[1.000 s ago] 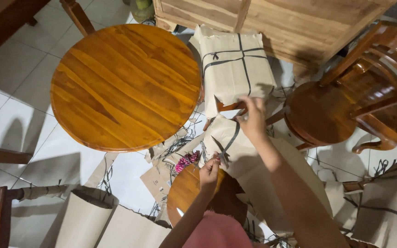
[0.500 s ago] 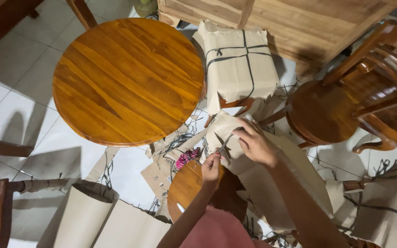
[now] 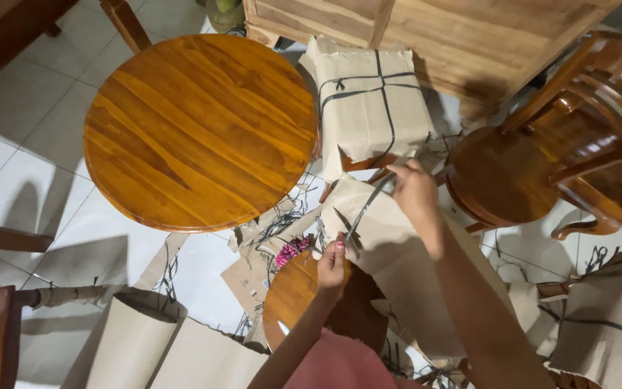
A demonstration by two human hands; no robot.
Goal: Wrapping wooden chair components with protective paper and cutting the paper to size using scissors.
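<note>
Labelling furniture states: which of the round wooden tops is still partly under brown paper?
The small round top under the left hand. Brown paper drapes its far side; the big round table and the chair seat are bare.

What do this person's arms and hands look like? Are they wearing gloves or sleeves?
No gloves: the left hand and the right hand are bare, and both forearms are uncovered, with no sleeve reaching them. The left hand's nails look painted pink or red. No watch, ring or bracelet shows. A pink garment covers the body at the bottom edge.
</note>
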